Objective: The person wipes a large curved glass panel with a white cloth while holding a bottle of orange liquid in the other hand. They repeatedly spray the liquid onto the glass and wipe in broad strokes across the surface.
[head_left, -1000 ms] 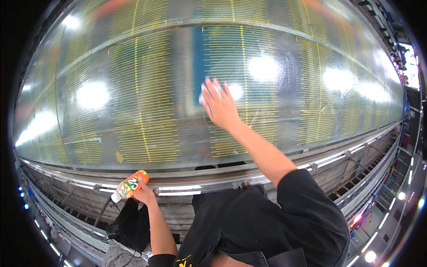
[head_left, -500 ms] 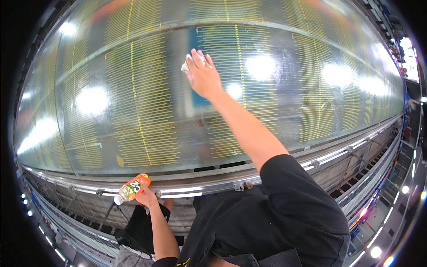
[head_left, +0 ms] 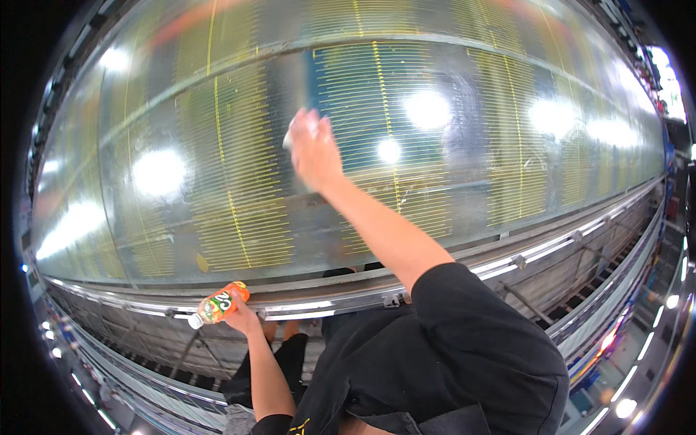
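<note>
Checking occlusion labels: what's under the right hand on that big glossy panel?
A bit of white cloth or pad pokes out at the fingertips of the right hand, pressed against the glossy panel. The rest of it, and the panel surface beneath the palm, is covered.

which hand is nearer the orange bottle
Left. The left hand grips the orange bottle low by the metal rail. The right hand is far above it, pressing a white cloth against the shiny panel.

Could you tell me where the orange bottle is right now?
In the head view, the orange bottle sits lower left, held in the left hand against the metal rail along the bottom edge of the big glossy panel.
</note>
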`<state>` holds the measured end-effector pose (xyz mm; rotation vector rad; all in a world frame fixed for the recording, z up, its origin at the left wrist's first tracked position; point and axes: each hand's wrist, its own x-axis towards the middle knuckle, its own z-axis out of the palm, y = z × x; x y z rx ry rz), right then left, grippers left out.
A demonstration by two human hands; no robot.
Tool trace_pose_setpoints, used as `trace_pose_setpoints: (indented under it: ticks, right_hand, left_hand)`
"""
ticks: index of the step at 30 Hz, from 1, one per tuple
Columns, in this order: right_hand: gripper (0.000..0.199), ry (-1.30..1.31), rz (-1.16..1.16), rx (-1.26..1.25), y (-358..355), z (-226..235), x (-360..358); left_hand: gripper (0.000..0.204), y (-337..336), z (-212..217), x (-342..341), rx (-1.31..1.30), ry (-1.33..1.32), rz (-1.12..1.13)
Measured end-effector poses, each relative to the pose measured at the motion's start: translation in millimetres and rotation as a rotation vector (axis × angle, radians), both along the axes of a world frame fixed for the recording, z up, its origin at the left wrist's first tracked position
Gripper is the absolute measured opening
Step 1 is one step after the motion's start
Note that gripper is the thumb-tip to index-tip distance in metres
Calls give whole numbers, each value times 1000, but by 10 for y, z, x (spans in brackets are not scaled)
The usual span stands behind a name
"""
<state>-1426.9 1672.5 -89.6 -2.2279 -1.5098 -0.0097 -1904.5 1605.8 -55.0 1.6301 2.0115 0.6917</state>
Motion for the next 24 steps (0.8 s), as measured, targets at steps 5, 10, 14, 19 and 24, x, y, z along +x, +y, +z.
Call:
trace_pose_setpoints:
  ticks: [5,10,14,19,24]
  right_hand:
    - [55,-114,38,-113,-615,25,876]
    - [52,-81,-321,-146,-1836,19,1618]
    - [59,-233,-29,-397,-2717,46,89]
    - [62,-229,306,-473,-2207,65,313]
    - [57,-162,-265,-149,-724,17,1578]
  left_hand:
    - [53,13,13,-60,-71,57,-12]
    - [50,-12,-6,13,58,6,-58]
    - [51,-2,1,52,8,-6,-34]
    - [50,-35,57,60,1,81,-56]
    - [49,42,-132,-64,-2,-15,-28]
